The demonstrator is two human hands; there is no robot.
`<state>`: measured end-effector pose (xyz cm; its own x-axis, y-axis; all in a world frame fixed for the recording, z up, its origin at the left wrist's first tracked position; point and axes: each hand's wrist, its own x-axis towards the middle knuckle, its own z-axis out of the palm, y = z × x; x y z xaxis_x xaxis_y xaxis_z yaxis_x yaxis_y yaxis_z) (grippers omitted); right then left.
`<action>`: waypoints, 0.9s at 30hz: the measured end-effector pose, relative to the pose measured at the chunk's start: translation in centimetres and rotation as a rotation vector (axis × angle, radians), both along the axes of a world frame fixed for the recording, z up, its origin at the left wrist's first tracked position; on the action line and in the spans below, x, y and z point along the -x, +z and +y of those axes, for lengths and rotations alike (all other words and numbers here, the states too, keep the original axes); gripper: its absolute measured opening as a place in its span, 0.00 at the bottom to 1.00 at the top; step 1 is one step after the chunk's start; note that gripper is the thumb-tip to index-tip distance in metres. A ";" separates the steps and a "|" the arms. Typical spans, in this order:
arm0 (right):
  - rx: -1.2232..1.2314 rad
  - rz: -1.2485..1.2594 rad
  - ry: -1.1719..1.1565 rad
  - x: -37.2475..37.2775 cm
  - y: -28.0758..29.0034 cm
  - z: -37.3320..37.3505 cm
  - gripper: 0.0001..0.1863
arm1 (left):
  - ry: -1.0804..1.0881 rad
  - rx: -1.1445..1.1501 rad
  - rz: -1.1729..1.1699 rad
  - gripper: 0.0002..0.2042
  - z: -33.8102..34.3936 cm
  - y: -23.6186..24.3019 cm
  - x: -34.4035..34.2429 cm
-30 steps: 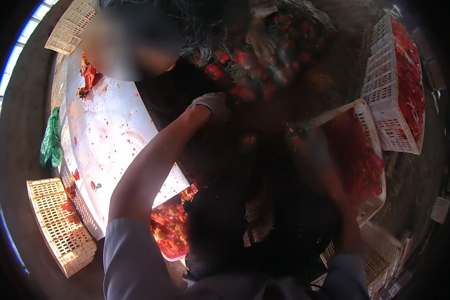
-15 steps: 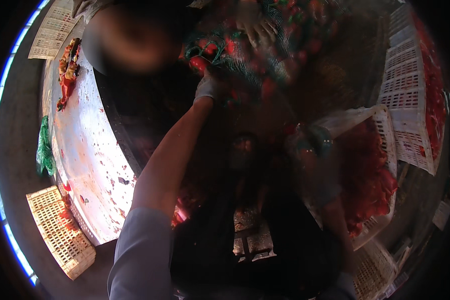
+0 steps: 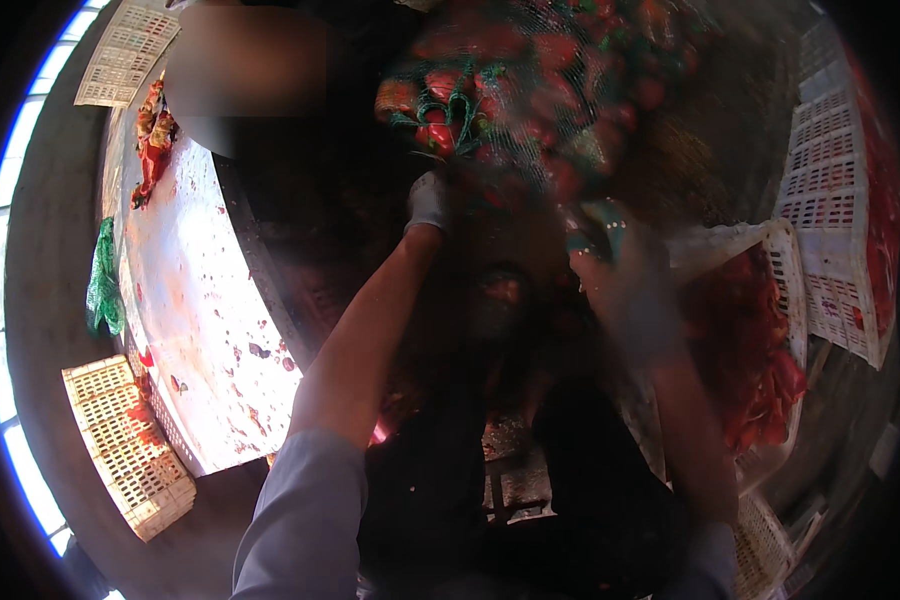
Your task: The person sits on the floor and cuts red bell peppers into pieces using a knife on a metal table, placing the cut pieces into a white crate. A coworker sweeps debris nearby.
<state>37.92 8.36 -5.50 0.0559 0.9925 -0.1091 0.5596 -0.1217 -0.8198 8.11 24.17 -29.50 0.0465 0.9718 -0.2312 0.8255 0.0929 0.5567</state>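
**Green netting, red peppers, a stained white table**

Green mesh wrapped the sack of red peppers (image 3: 530, 90), which hung high at the top of the view, above both raised arms. The left hand (image 3: 430, 200), in a pale glove, was closed on the lower edge of the netting. The right hand (image 3: 600, 240), blurred and gloved in a teal tone, was up against the sack's underside; whether its fingers were clamped or loose could not be told.

To the left ran a long white table (image 3: 200, 300), its top spattered with red pulp and dark flecks, with a small heap of pepper scraps (image 3: 152, 140) at its far end. A loose green net (image 3: 103, 280) lay just off the table's outer edge. On the grey concrete floor (image 3: 50, 280) stood a yellowish slatted crate (image 3: 130, 460) near the table's close end, and another pale crate (image 3: 130, 50) lay far off. On the right, a white slatted crate (image 3: 785, 290) held more red peppers, with stacked white crates (image 3: 840, 230) beyond it. Another person stood across the table.
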 end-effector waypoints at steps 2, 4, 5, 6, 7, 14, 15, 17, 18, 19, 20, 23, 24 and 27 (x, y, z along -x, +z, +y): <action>-0.081 -0.112 0.065 0.9 -2.3 1.9 0.22 | 0.025 -0.012 -0.085 0.21 -1.1 0.5 -2.2; -0.118 -0.193 0.116 2.1 -4.6 4.1 0.23 | 0.061 -0.021 -0.161 0.21 -2.3 1.7 -3.1; -0.083 -0.272 0.183 2.5 -6.7 5.3 0.23 | 0.081 -0.028 -0.200 0.21 -2.5 2.3 -3.3; -0.052 -0.350 0.255 3.2 -8.8 6.5 0.23 | 0.091 -0.029 -0.201 0.20 -2.4 2.2 -3.2; -0.011 -0.358 0.282 4.1 -9.2 7.3 0.22 | 0.111 -0.025 -0.198 0.20 -2.7 2.0 -2.7; 0.106 -0.363 0.217 8.2 -10.5 8.9 0.19 | 0.146 -0.182 -0.153 0.14 -4.3 2.8 -3.6; 0.130 -0.378 0.224 8.5 -10.2 8.8 0.19 | 0.152 -0.110 -0.060 0.15 -4.1 2.8 -3.7; 0.173 -0.436 0.249 8.4 -9.1 8.0 0.20 | 0.157 0.043 0.117 0.16 -3.7 3.3 -4.3; 0.190 -0.476 0.265 8.0 -8.7 7.4 0.20 | 0.087 0.022 0.208 0.15 -4.1 3.5 -4.7; 0.206 -0.517 0.270 7.4 -8.3 6.9 0.20 | 0.007 -0.006 0.297 0.15 -4.3 3.7 -5.2; 0.193 -0.551 0.245 6.6 -8.7 6.3 0.20 | -0.054 -0.040 0.394 0.15 -4.5 3.6 -5.0; 0.279 -0.587 0.265 5.0 -7.4 5.5 0.23 | -0.094 -0.194 0.533 0.14 -7.0 -5.9 -2.1; 0.203 -0.576 0.272 4.9 -6.3 4.8 0.23 | -0.092 -0.208 0.560 0.14 -7.1 -7.2 -1.5; 0.102 -0.551 0.194 3.3 -6.4 2.2 0.23 | -0.082 -0.053 0.517 0.14 -7.2 -3.5 -4.4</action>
